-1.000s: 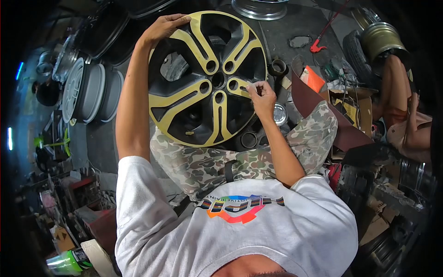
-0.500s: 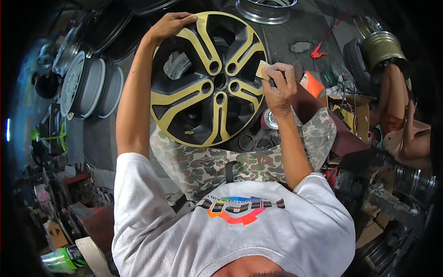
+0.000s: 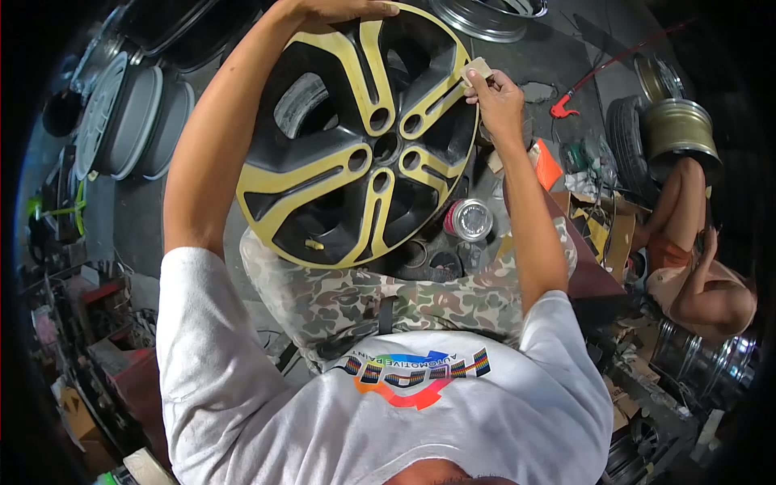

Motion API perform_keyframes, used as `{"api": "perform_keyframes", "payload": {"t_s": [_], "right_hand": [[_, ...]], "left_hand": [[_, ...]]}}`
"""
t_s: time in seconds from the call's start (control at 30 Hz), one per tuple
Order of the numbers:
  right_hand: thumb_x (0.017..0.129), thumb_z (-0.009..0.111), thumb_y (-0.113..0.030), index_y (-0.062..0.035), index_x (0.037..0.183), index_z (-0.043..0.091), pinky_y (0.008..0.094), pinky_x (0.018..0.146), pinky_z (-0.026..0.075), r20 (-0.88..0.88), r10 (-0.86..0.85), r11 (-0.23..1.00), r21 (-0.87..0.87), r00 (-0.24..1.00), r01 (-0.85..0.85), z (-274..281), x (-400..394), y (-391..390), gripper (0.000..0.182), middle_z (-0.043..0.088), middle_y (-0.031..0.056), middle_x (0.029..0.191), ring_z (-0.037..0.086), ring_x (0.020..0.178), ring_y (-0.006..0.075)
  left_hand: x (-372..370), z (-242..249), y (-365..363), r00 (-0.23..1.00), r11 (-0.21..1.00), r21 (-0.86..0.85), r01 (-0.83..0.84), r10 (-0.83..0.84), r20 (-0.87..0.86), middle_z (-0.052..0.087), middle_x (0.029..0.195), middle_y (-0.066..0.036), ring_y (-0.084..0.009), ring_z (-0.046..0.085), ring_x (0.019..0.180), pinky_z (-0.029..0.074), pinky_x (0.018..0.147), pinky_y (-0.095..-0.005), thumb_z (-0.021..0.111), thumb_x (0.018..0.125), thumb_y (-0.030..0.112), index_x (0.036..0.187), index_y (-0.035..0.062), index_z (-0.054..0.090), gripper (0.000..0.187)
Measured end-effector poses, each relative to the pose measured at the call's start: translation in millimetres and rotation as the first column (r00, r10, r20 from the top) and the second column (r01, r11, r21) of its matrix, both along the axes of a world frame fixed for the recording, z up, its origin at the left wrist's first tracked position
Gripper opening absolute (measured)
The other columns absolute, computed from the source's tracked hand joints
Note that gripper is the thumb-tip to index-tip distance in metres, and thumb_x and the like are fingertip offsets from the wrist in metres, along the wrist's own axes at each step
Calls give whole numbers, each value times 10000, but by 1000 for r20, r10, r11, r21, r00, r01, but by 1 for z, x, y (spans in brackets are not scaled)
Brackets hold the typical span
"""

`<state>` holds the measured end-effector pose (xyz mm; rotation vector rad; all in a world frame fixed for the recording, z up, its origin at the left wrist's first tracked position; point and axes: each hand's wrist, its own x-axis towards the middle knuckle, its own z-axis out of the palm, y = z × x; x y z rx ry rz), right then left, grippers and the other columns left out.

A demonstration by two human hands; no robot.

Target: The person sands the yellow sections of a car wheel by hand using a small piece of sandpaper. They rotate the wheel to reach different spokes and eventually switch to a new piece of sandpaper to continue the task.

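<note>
A black wheel rim [image 3: 319,172] with yellow spoke faces stands tilted in front of my lap, above the camouflage trousers. At the upper left, my left hand [image 3: 349,10] grips the rim's outer edge, its fingers partly cut off by the frame's top. Between thumb and fingers, my right hand [image 3: 499,101] pinches a small beige folded piece of sandpaper [image 3: 477,71]. It is at the rim's right edge, by the outer end of a yellow spoke. A short yellow piece [image 3: 314,245] shows on the lower left of the rim.
A lidded metal can [image 3: 470,220] stands right of the rim. Beyond lie a red air blow gun [image 3: 563,106], an orange sheet [image 3: 547,166] and a cardboard box [image 3: 618,242]. Grey rims [image 3: 133,121] stand at left. Another person [image 3: 687,218] sits at right by a gold rim [image 3: 681,133].
My right hand has moved with the sandpaper up along the rim's right edge to the upper-right spoke. The rim appears larger and more tilted, with my left hand still on its edge.
</note>
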<state>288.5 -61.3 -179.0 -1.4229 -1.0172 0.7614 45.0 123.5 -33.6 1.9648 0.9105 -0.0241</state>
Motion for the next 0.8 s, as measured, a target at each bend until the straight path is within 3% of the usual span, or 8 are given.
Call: {"api": "perform_keyframes", "payload": {"t_s": [0.07, 0.2, 0.5, 0.57, 0.6, 0.63, 0.67, 0.8], "right_hand": [[960, 751, -208, 55, 935, 695, 246, 602, 535, -190, -48, 998, 29, 981, 55, -9, -6, 19, 269, 712, 85, 773, 667, 666, 109], [944, 766, -211, 44, 925, 698, 246, 592, 517, -215, -90, 996, -3, 972, 91, -23, -15, 38, 265, 708, 72, 751, 659, 641, 105], [827, 835, -298, 35, 711, 652, 314, 562, 464, 240, -356, 934, 111, 903, 339, -34, -15, 65, 398, 649, 51, 605, 571, 558, 114], [813, 835, -317, 33, 712, 653, 318, 563, 466, 80, -309, 951, 60, 948, 304, -26, -14, 69, 408, 637, 46, 601, 556, 556, 107], [873, 830, -192, 28, 797, 657, 227, 512, 409, 176, -280, 960, 22, 944, 280, -29, -10, 66, 290, 662, 42, 673, 557, 559, 64], [873, 830, -192, 28, 797, 657, 227, 512, 409, 179, -278, 960, 28, 944, 278, -32, -12, 62, 290, 662, 42, 673, 557, 559, 64], [836, 839, -231, 33, 748, 652, 261, 523, 431, 87, -301, 954, 19, 950, 300, -37, -15, 57, 335, 638, 34, 635, 547, 553, 75], [799, 847, -212, 37, 700, 651, 277, 521, 446, -90, -279, 959, 13, 956, 282, -35, -7, 70, 333, 620, 29, 609, 551, 541, 89]], "left_hand": [[-5, 7, 1, 998, 993, 110, 42, -36, -54, 711, 1044, -34, -139, 615, 960, 519, 870, -315, 618, 1045, 373, 1285, 67, 707, 400], [-6, 0, -1, 998, 997, -63, -42, 45, 39, 705, 1041, -6, -118, 601, 955, 506, 872, -311, 598, 1061, 366, 1283, 76, 704, 381], [-10, 2, 3, 999, 996, -82, -20, 22, 23, 667, 916, 42, -80, 567, 853, 505, 776, -289, 576, 1077, 348, 1215, 86, 724, 332], [-8, 2, 0, 998, 987, -152, -50, 55, 29, 683, 944, 28, -87, 582, 876, 512, 793, -298, 571, 1080, 339, 1221, 77, 723, 334], [-6, 4, -4, 999, 997, -72, -37, 40, 34, 691, 959, 18, -94, 590, 885, 516, 801, -303, 575, 1078, 338, 1227, 70, 720, 339], [-6, 7, -5, 999, 1000, 11, -26, 26, 36, 698, 974, 8, -100, 598, 894, 521, 809, -309, 579, 1076, 337, 1232, 63, 718, 344], [-6, -7, 3, 986, 989, -150, 6, 19, 164, 709, 994, -9, -113, 606, 901, 528, 827, -316, 591, 1069, 339, 1244, 48, 711, 360], [-1, -3, 1, 996, 991, -124, -53, 62, 72, 699, 961, 6, -108, 609, 859, 538, 784, -308, 605, 1063, 299, 1173, 40, 725, 306]]}}
